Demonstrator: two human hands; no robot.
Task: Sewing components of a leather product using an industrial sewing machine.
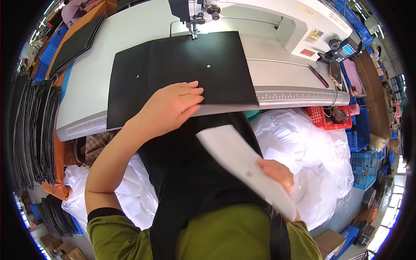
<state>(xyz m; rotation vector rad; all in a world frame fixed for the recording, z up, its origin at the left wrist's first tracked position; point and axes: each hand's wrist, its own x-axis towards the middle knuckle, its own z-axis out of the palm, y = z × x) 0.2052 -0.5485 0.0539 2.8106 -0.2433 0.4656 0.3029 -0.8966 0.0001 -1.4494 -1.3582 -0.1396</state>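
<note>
A black flat panel (173,60) with two small pale spots lies on the sewing table, its far edge at the presser foot (194,34) of a white sewing machine (268,11). My left hand (171,106) rests on the panel near its front edge, fingers stretched out flat, with nothing in its grip. Over my lap, my right hand (277,173) is closed on a long white sheet-like piece (232,151) that has a small grey mark. That piece is held slanted, apart from the black panel; the right thumb and part of the fingers are hidden.
A ruler strip (299,96) runs along the table's front edge. Tweezers (318,76) and a phone (335,73) lie at the right. Clear plastic bags (303,147) of white pieces flank my lap. Stacked black panels (32,130) stand left; a red basket (330,119) sits right.
</note>
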